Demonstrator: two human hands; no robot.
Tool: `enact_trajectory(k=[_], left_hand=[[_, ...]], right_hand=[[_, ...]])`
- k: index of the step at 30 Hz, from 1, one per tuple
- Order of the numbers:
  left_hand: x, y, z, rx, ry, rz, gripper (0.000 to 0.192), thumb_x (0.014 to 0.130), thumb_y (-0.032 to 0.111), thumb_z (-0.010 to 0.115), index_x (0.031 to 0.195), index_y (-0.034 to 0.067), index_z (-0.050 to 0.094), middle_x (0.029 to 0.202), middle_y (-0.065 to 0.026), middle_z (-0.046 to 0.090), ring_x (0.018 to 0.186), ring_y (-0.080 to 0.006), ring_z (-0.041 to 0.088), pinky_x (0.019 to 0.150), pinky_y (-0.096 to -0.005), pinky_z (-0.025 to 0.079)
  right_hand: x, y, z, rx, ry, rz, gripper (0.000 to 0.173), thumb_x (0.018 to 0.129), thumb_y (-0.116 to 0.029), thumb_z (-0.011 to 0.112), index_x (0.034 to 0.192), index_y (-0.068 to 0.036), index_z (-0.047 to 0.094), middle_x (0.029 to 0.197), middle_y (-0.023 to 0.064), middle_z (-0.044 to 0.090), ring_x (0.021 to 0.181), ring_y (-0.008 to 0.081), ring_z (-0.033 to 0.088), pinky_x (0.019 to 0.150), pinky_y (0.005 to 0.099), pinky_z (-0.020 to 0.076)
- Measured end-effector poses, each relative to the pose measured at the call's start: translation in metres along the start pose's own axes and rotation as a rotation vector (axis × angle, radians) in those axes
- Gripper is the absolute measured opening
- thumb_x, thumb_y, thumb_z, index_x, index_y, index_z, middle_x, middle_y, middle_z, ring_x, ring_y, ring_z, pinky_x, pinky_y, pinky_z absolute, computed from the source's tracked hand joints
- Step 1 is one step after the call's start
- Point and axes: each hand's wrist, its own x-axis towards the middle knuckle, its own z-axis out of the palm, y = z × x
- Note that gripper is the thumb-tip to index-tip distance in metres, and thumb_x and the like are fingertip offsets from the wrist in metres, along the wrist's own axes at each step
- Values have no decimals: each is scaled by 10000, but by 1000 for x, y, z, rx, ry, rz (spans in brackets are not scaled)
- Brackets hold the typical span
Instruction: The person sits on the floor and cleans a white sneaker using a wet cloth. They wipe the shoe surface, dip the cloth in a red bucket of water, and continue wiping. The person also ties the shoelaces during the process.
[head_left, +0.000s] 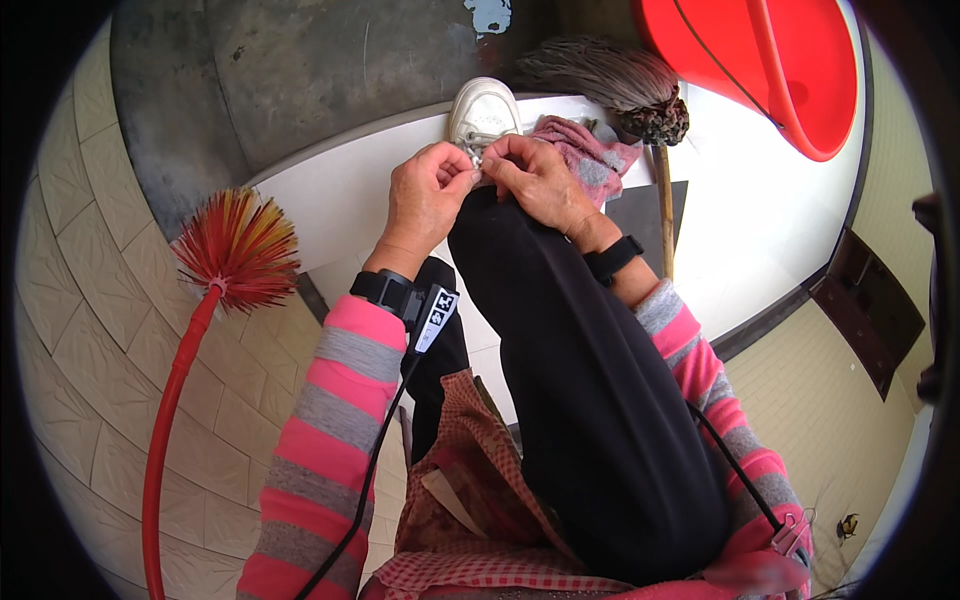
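Observation:
A white sneaker (486, 109) rests with its toe pointing away from me, below a leg in black trousers (585, 360). Both my hands meet over its laces. The thumb and fingertips of my left hand (426, 196) pinch a white shoelace (475, 156). From the other side my right hand (541, 186) pinches the lace too, its fingers bent close against the left fingertips. My fingers partly hide the lace, so the exact shape of any knot cannot be made out. A pink and grey cloth (589, 154) lies just right of the shoe.
A string mop (611, 79) with a wooden handle lies behind the cloth. Beyond it, at upper right, is a red plastic bucket (817, 75). A red and yellow round-headed brush (238, 251) is at left, its red handle running down. A black cable (352, 517) trails along my left sleeve.

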Motion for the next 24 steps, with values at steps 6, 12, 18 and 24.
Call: enact_trajectory(k=[6,12,18,24], left_hand=[[-3,-13,0,-284,41,-149,65,859,34,693,864,14,631,763,8,629,683,-71,574,647,-240,497],[-4,-13,0,-144,-14,-91,101,877,40,659,977,33,668,802,-3,642,716,-86,586,679,-248,499],[-20,-5,-19,-676,-110,-263,156,927,80,647,1066,19,682,910,-46,692,799,-118,623,742,-261,509],[-26,16,-35,-645,-55,-201,140,940,126,680,997,-2,672,902,-77,705,768,-122,632,698,-247,499]], right_hand=[[1,-1,3,97,69,76,197,948,-191,626,951,4,652,756,8,631,616,82,588,584,242,491],[-2,-1,3,49,63,16,214,954,-196,621,941,16,645,750,7,625,615,80,588,579,242,491],[1,4,2,121,121,84,219,968,-200,612,961,17,641,750,4,622,612,84,583,573,240,490],[0,3,1,187,123,5,178,989,-138,578,1055,8,655,776,7,630,616,75,572,572,232,490]])
